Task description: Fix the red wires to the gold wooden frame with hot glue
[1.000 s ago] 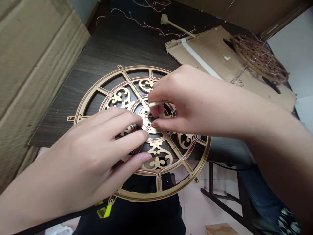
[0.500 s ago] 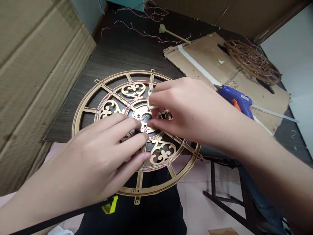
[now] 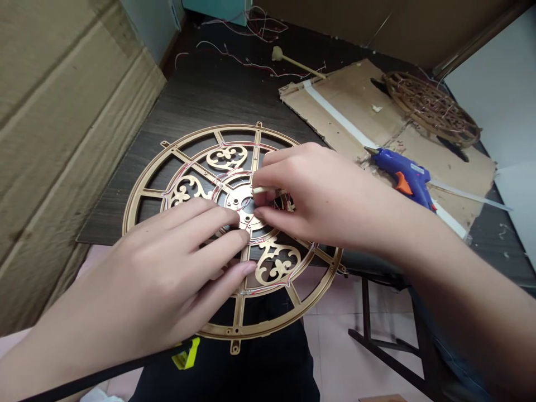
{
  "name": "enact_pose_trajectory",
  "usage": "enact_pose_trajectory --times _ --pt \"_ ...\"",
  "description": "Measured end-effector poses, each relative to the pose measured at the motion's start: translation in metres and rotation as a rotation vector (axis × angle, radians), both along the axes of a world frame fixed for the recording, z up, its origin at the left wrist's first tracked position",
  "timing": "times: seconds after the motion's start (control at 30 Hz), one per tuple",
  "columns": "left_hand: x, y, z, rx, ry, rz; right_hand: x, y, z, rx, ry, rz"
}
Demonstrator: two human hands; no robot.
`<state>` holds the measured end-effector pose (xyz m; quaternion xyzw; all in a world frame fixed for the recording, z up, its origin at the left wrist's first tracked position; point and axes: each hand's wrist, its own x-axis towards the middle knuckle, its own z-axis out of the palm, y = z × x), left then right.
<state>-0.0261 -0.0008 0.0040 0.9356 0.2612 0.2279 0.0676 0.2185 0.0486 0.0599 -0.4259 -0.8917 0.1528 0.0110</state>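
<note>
A round gold openwork frame (image 3: 146,181) with scroll ornaments and thin red and white wires along its rings lies on the dark table (image 3: 201,95), its near part hanging over the edge. My left hand (image 3: 167,279) rests flat on the frame, fingers stretched toward the hub. Over the hub, my right hand (image 3: 322,195) pinches a small pale stick (image 3: 260,190) between thumb and fingers.
A blue glue gun (image 3: 400,173) lies on a cardboard sheet (image 3: 355,106) to the right. A second openwork disc (image 3: 431,106) sits at the back right. Loose wires and a pale-tipped stick (image 3: 293,61) lie at the back. A cardboard wall (image 3: 62,111) stands on the left.
The frame has turned under my hands, and the view has shifted so the glue gun now shows. Both hands stay at the hub, the right still pinching the stick.
</note>
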Motion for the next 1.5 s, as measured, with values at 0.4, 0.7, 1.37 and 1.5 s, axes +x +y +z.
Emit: enact_pose_trajectory --times 0.4,0.7,1.37,1.5 --pt "-0.001 0.004 0.001 -0.052 0.019 -0.006 0.000 0.010 0.001 -0.108 0.079 0.004" --pt "0.000 0.013 0.004 -0.129 -0.017 -0.052 0.003 0.009 -0.003 -0.101 0.123 -0.006" --pt "0.003 0.012 0.004 -0.045 -0.014 0.031 0.002 0.012 0.000 -0.141 0.127 0.004" --pt "0.003 0.013 0.004 -0.031 0.022 0.015 0.002 0.015 0.001 -0.157 0.110 0.033"
